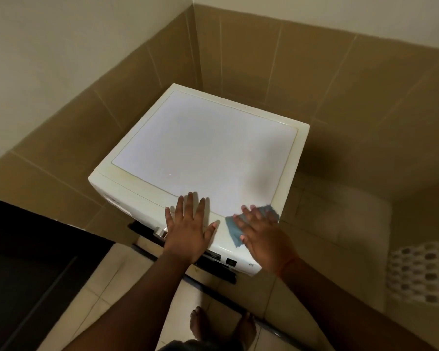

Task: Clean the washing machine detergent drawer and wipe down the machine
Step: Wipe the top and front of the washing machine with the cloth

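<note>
The white washing machine (200, 148) stands in a tiled corner, seen from above. My left hand (188, 229) rests flat on the front edge of its top with the fingers spread. My right hand (261, 236) presses a blue-grey cloth (235, 229) flat onto the top's front right corner, fingers straight and slightly blurred. The cloth shows at both sides of the hand. The machine's front panel is mostly hidden below the top edge; a silver dial (160, 233) and a small dark button (230, 262) peek out. The detergent drawer cannot be made out.
Brown tiled walls close in behind and to the left of the machine. A dark door or cabinet (36, 262) stands at the left. A white perforated basket (421, 274) sits at the right on the floor. My bare feet (223, 325) stand on pale floor tiles in front.
</note>
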`<state>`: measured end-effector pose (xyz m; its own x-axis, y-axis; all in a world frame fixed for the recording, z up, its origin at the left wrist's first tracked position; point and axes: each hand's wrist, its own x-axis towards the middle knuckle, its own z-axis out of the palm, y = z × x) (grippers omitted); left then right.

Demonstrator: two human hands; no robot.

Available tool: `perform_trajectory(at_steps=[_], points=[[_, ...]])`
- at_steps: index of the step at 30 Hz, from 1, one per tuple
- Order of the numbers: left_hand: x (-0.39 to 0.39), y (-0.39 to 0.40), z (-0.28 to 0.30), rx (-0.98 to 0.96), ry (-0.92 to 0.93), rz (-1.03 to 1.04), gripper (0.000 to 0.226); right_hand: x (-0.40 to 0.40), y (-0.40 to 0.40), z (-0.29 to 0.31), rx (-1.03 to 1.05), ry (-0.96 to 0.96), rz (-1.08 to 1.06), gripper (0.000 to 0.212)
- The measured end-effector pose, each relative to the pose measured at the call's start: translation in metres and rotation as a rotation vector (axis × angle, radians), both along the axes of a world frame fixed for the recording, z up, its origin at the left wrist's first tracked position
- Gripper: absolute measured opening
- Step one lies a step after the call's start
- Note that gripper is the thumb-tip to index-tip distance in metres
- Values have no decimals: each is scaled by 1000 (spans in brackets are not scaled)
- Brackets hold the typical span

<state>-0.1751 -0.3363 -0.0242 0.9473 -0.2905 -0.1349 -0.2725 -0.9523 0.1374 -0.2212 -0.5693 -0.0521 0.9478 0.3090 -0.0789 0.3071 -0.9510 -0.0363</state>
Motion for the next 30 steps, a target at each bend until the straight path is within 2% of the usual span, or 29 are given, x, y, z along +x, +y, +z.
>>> perform_trajectory(at_steps=[2,3,6,7,11,12,15,16,19,20,23,24,27,28,30], points=[[5,3,-2,8,13,-31,75,-2,10,2,18,34,-177,56],[8,5,-3,15,15,-47,75,-9,21,-3,41,50,-174,57],[19,9,0,24,17,-89,76,-24,24,-11,23,17,57,56],[23,10,1,30,17,-101,75,-17,14,-8,10,15,55,56],[34,11,4,45,23,-159,73,-7,17,-5,54,56,-288,57],[36,11,3,49,18,-173,73,-14,27,-10,68,50,-263,57],[41,10,-2,41,14,-209,72,-21,19,-11,16,76,5,57],[42,10,-4,36,17,-225,72,-15,10,-8,13,89,-13,57],[46,10,-10,24,23,-249,72,-11,16,-1,58,126,-293,59],[48,10,-10,24,20,-248,73,-17,28,-5,57,115,-291,59],[53,10,-9,42,12,-255,74,-26,29,-7,44,113,-70,58],[55,10,-9,46,10,-252,74,-19,20,-4,50,127,-88,57],[59,8,-8,36,-4,-232,74,-7,17,2,89,137,-315,59],[59,7,-7,29,-10,-228,74,-10,25,-1,76,121,-286,60],[61,5,-8,17,-21,-216,73,-18,29,-10,38,74,-55,60]])
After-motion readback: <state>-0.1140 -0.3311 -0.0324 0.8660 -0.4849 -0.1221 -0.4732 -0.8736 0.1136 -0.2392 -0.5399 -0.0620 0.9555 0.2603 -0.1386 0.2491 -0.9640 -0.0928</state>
